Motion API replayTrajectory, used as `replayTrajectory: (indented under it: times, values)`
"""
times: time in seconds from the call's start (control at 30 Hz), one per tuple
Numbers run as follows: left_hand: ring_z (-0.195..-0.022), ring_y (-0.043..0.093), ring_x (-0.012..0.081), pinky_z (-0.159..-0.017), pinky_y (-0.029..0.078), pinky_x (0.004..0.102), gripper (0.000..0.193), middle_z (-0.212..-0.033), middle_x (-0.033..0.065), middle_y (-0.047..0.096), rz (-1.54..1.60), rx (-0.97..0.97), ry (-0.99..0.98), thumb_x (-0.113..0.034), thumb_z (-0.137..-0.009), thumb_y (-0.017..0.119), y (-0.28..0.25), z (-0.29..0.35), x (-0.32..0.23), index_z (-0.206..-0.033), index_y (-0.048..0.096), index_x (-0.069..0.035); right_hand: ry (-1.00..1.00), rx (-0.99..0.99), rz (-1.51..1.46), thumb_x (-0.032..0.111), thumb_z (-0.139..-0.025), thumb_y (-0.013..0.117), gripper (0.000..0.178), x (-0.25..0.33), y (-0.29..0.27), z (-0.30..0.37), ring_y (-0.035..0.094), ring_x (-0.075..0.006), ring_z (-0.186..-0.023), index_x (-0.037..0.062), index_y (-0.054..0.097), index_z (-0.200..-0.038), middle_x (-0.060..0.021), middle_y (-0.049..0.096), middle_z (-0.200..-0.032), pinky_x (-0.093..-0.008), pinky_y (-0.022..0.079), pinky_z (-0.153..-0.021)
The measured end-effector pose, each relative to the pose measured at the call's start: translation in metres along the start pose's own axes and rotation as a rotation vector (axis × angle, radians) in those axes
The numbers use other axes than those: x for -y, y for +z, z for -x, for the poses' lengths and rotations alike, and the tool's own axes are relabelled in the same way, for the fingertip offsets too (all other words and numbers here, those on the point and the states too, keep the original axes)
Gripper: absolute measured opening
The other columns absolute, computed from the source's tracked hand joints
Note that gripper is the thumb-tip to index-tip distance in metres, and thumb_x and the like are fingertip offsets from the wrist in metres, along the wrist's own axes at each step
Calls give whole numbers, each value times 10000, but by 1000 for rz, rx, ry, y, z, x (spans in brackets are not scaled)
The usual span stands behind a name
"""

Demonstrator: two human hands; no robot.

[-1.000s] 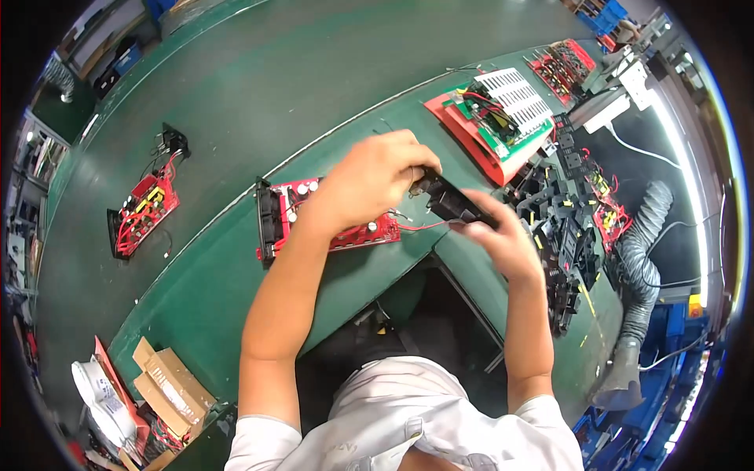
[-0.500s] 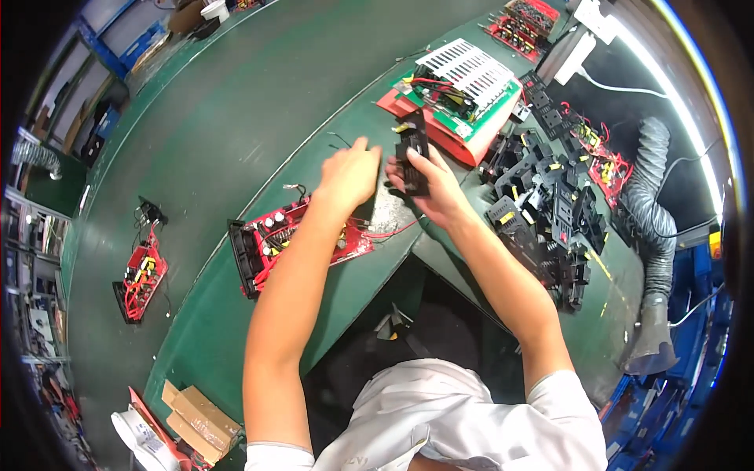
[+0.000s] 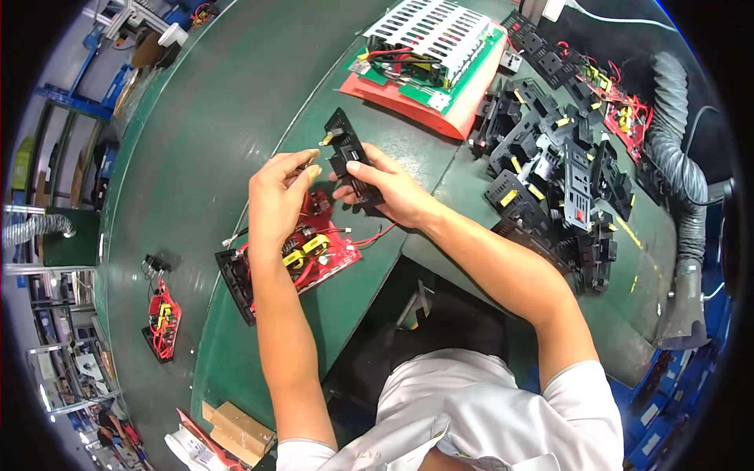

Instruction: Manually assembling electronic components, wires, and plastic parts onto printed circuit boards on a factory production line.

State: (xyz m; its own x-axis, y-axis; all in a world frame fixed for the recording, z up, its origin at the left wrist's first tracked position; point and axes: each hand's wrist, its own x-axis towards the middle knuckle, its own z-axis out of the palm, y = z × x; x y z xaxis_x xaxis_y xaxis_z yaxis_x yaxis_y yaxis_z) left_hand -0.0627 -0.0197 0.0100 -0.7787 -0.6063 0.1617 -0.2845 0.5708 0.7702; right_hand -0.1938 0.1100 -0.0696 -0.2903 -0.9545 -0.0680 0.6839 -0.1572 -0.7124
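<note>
My right hand (image 3: pixel 397 192) grips a black plastic end panel (image 3: pixel 340 135), slotted and with a small yellow tag, tilted above the bench. Close to the panel's left side is my left hand (image 3: pixel 279 192), its thumb and forefinger brought together; whatever they may pinch is too small to make out. Below both hands a red circuit board (image 3: pixel 340 255) with yellow transformers and red wires lies on the green bench, a black panel (image 3: pixel 234 284) standing at its left end. My left forearm hides part of that board.
At the right lies a heap of black plastic panels (image 3: pixel 542 169). Beyond my hands, a white slotted metal cover (image 3: pixel 432 35) on a green board rests on an orange-red pad (image 3: pixel 393 102). Another red board (image 3: pixel 163 322) is at the left; a grey flexible duct (image 3: pixel 682 165) stands far right.
My right hand has carried the black panel left and turned it. My left hand has drawn back toward the red board, its fingertips now pinched beside the panel. The whole view has shifted.
</note>
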Motion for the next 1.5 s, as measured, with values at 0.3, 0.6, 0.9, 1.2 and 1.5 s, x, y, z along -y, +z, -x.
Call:
replayTrajectory:
  times: [0.3, 0.6, 0.9, 1.2, 1.5]
  values:
    - [-807, 671, 186, -751, 514, 294, 241, -938, 122, 710, -52, 33, 73, -17, -866, 643, 5, -1, -2, -1094, 722, -20, -56, 11, 84, 222, -997, 561, 471, 4, 1, 4, 653, -146, -830, 74, 398, -1413, -108, 623, -1139, -250, 525, -675]
    - [-771, 670, 248, -720, 507, 327, 219, -871, 133, 686, -84, -18, 145, -20, -841, 625, 6, -1, 3, -1042, 711, -14, -69, 23, 70, 237, -1003, 525, 454, 5, 2, 1, 620, -113, -740, 79, 410, -1413, -99, 629, -1082, -229, 485, -617]
    - [-745, 662, 258, -689, 506, 341, 188, -884, 125, 688, -237, -60, 205, -16, -848, 646, 12, 2, 1, -1024, 711, -9, -183, -55, 305, 198, -990, 556, 549, -1, 5, 1, 563, -81, -730, 87, 362, -1491, -39, 606, -1048, -226, 458, -638]
    - [-722, 666, 290, -674, 511, 351, 147, -878, 137, 691, -251, -86, 200, -10, -837, 663, 13, 3, 3, -975, 712, 12, -161, -50, 427, 209, -1008, 543, 562, 1, 10, 4, 553, -74, -752, 93, 350, -1522, -3, 577, -1034, -232, 470, -661]
    - [-778, 671, 336, -711, 533, 384, 137, -924, 156, 679, -302, -87, 273, -35, -843, 655, 16, 3, 6, -960, 709, 12, -190, -86, 674, 202, -1014, 529, 582, -3, 14, 7, 574, -90, -781, 108, 311, -1545, -17, 576, -1019, -253, 495, -703]
